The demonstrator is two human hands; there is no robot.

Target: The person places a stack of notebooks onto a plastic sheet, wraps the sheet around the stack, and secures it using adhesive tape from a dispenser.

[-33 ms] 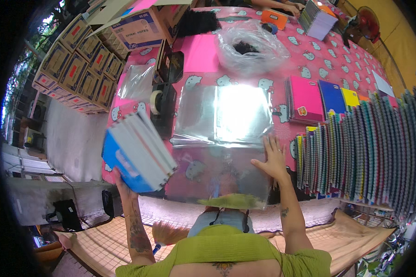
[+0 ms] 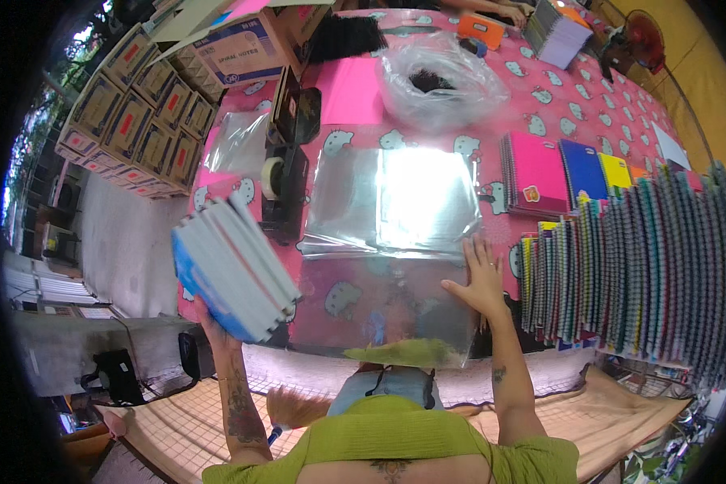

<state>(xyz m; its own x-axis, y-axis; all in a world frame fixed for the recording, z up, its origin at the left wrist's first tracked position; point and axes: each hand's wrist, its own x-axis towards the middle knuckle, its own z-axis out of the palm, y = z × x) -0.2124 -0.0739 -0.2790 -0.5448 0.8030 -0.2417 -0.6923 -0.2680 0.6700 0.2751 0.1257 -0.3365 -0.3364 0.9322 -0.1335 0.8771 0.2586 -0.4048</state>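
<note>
Presently, notebooks (image 2: 238, 270) are gripped by left fingers (image 2: 202, 310); clear sheet (image 2: 379, 302) is steadied under spread right fingers (image 2: 458, 289); alignment seems required.

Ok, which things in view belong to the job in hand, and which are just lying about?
Apparently in the job: stack of white-paged, blue-covered notebooks, held by the left hand; clear plastic sheet, right hand at its edge; shiny clear plastic pile beyond it.

Probably just lying about: straw-coloured bristle broom; round red fan.
</note>
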